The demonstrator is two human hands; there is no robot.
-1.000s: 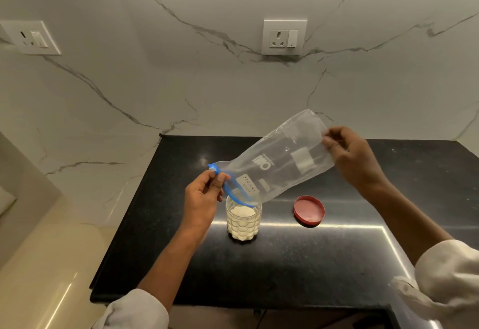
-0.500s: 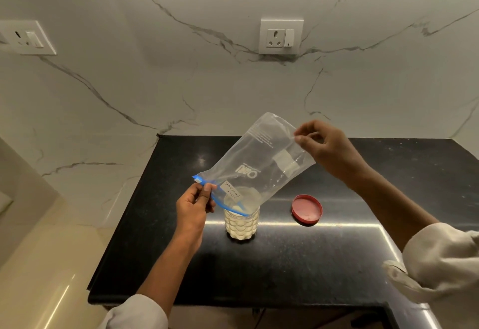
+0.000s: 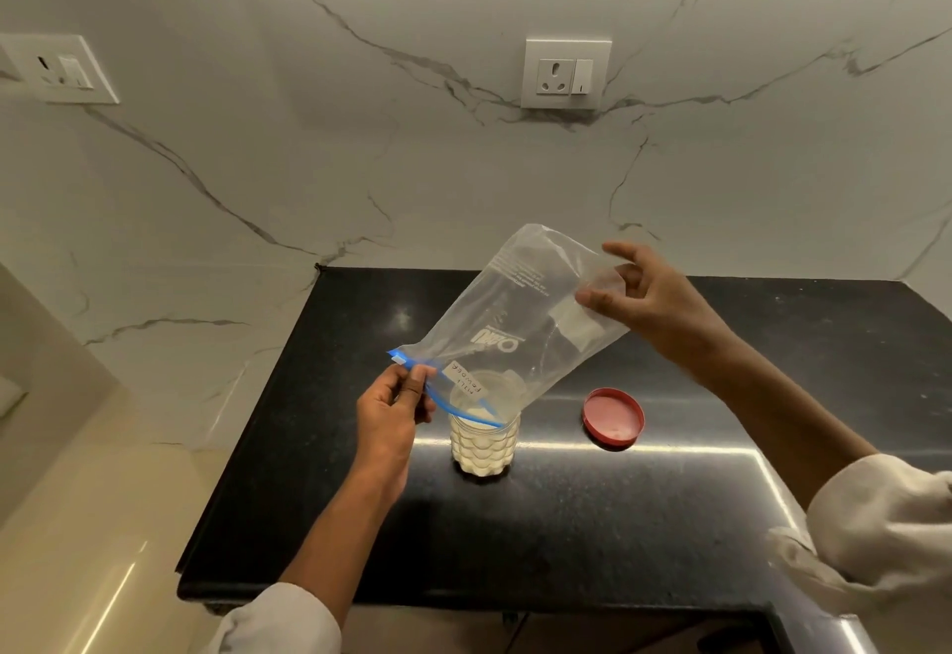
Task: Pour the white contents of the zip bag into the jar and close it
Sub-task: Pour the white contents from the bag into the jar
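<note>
A clear zip bag [image 3: 515, 323] with a blue zip strip hangs tilted, mouth down, over an open ribbed jar [image 3: 483, 445]. The jar stands on the black counter [image 3: 566, 524] and is nearly full of white powder. My left hand [image 3: 391, 408] pinches the blue zip edge at the bag's mouth, just left of the jar. My right hand [image 3: 644, 300] holds the bag's raised bottom corner between thumb and fingers, the other fingers spread. The bag looks almost empty. A red lid [image 3: 613, 417] lies upturned on the counter, right of the jar.
A marble wall with a socket [image 3: 565, 74] rises behind the counter, and a second switch plate [image 3: 62, 68] sits on the left wall. The counter's left edge drops to a beige floor [image 3: 77, 550]. The front edge is near my sleeves.
The bag's bottom end has swung up and to the left, steeper over the jar. My right hand's fingers have spread. My left hand has shifted slightly left, still on the zip edge.
</note>
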